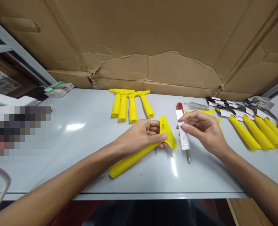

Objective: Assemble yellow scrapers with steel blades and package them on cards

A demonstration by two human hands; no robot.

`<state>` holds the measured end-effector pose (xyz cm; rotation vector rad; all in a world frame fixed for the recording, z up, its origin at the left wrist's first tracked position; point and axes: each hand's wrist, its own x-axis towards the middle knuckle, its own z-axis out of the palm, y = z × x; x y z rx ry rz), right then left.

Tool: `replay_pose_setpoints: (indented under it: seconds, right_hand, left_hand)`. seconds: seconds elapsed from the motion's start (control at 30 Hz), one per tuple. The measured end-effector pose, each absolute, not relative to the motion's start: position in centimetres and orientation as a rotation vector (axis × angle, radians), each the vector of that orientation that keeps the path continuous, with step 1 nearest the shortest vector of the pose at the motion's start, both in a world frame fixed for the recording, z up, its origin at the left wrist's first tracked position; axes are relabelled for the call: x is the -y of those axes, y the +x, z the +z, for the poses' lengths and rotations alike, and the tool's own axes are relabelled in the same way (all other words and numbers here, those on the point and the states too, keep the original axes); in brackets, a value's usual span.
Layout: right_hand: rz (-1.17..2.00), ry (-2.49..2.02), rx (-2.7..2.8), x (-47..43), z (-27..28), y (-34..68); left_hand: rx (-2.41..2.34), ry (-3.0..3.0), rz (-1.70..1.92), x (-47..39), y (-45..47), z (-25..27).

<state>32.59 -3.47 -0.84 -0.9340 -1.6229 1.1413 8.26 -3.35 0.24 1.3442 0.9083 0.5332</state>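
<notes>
My left hand (150, 135) is closed around a yellow plastic scraper handle (134, 158), near its wide triangular head. The long grip of that handle slants down to the left over the table. Between the thumb and fingers of my right hand (203, 130) is a narrow white packet (183, 133), held upright just right of the yellow head. Behind the packet is a screwdriver (179, 106); its red end shows above and its metal tip below, while the middle is hidden. Several yellow handles (122, 108) lie beyond my left hand.
At the right, several yellow handles (244, 133) carry black-and-white covers. Clear strips (196, 106) and flat yellow pieces (202, 112) lie behind my right hand. A cardboard wall (139, 37) closes off the table's back. A small box (60, 89) stands at back left.
</notes>
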Motion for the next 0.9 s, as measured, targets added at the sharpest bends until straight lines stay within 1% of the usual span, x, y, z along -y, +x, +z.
replay_pose_setpoints:
  seconds: [0.1, 0.17, 0.33, 0.47, 0.57, 0.73, 0.9]
  right_hand:
    - [1.245, -0.958, 1.615, 4.2, -1.4, 31.6]
    - [1.257, -0.980, 1.623, 4.5, -1.7, 31.1]
    - [1.015, -1.023, 1.755, 4.7, -1.9, 30.6]
    - [0.911, -1.078, 1.759, 5.1, -2.0, 30.2]
    - [0.811, -1.138, 1.885, 5.6, -2.2, 29.9]
    - [0.792, -1.133, 1.924, 6.1, -2.4, 29.8]
    - [0.815, -1.144, 1.949, 6.4, -2.0, 30.0]
  left_hand:
    - [-0.882, 1.379, 0.542, 3.5, 8.4, 0.4]
    - [-0.888, 1.419, 0.556, 3.6, 8.5, 0.4]
    - [-0.958, 1.508, 0.529, 4.0, 8.6, 0.5]
    - [-0.951, 1.487, 0.546, 4.4, 8.8, 0.7]
    - [-0.959, 1.466, 0.584, 4.6, 8.9, 0.7]
    - [-1.030, 1.415, 0.663, 5.0, 9.1, 0.9]
    - [-1.046, 1.577, 0.689, 5.2, 9.0, 1.4]
